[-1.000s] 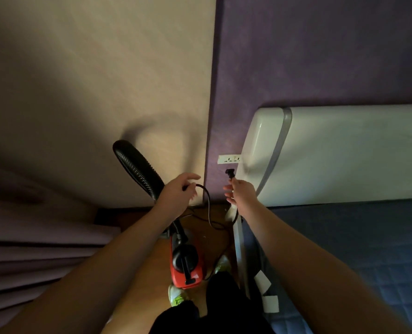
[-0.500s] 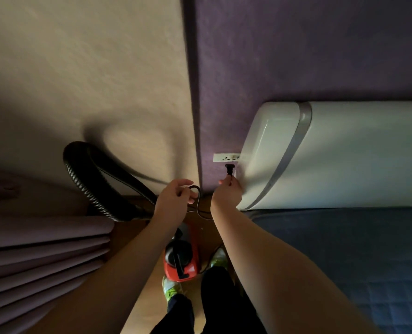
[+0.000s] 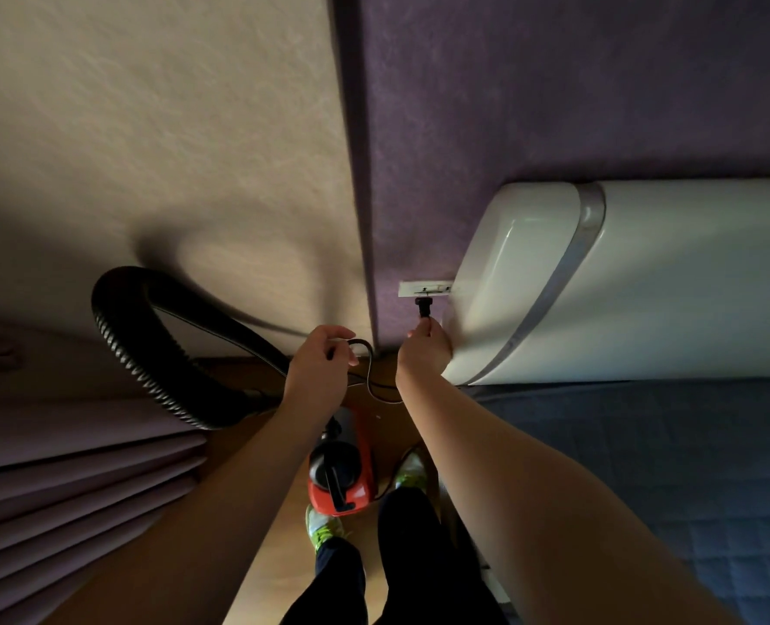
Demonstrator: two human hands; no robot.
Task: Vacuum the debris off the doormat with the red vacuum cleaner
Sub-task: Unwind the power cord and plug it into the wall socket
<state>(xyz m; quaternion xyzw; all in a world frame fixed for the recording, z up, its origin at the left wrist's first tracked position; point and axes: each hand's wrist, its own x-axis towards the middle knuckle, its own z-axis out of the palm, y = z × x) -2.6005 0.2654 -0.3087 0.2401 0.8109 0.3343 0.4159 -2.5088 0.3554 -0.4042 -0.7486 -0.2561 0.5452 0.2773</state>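
Raised closer, right hand (image 3: 424, 349) pinches black plug (image 3: 422, 306) under white wall socket (image 3: 426, 289); left hand (image 3: 322, 367) curls round thin black cord (image 3: 365, 354) above glossy red canister vacuum cleaner (image 3: 344, 478) with ribbed black hose (image 3: 148, 354).

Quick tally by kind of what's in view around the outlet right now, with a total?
Hands: 2, left and right
Red vacuum cleaner: 1
Black hose: 1
Power cord: 1
Plug: 1
Wall outlet: 1
Shoes: 2
Total: 9
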